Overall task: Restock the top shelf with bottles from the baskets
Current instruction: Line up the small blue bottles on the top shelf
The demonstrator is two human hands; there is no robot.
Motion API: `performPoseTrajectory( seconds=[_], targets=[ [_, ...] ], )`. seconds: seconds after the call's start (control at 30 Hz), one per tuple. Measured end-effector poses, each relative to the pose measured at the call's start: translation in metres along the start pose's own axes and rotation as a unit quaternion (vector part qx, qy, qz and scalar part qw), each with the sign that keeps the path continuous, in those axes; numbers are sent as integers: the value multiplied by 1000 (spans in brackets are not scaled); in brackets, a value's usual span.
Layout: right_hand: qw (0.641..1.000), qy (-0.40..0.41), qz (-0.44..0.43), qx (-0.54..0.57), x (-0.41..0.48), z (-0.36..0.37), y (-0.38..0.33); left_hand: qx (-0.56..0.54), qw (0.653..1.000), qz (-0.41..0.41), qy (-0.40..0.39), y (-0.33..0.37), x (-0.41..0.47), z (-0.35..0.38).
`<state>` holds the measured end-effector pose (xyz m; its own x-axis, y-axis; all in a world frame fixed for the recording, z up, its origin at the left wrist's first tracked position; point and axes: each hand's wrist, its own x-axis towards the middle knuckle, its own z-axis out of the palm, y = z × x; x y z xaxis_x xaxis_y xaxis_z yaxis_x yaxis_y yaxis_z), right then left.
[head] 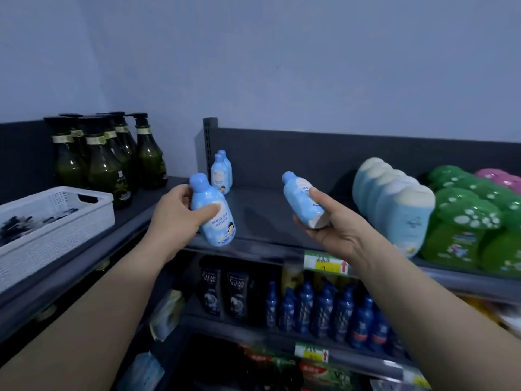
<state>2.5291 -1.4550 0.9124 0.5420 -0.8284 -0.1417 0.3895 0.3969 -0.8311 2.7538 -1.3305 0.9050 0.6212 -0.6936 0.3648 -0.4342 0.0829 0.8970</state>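
Observation:
My left hand (177, 213) grips a light blue bottle (214, 221) with a cartoon label, held tilted just above the front edge of the dark top shelf (265, 218). A second light blue bottle (300, 198) is in my right hand (335, 224), tilted with its cap pointing up and left over the same shelf. Two matching blue bottles (222, 172) stand upright at the back left corner of the shelf, beside the slotted upright post.
A white woven basket (53, 218) sits on the left shelf, in front of several dark green pump bottles (104, 159). Pale blue bottles (394, 204), green ones (468, 221) and pink ones fill the shelf's right side. Lower shelves hold black and dark blue bottles (321, 311).

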Motion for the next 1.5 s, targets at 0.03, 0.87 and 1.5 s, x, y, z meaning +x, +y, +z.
performPoseTrajectory(
  seconds=[0.03, 0.87, 1.5],
  targets=[
    [1000, -5, 3, 1, 12, 2, -1, -5, 1000, -3, -2, -2, 11, 0],
    [915, 76, -93, -386, 244, 48, 44, 60, 986, -17, -157, -136, 280, 32],
    [891, 69, -113, -434, 265, 100, 97, 68, 981, 32, -178, -155, 294, 13]
  ],
)
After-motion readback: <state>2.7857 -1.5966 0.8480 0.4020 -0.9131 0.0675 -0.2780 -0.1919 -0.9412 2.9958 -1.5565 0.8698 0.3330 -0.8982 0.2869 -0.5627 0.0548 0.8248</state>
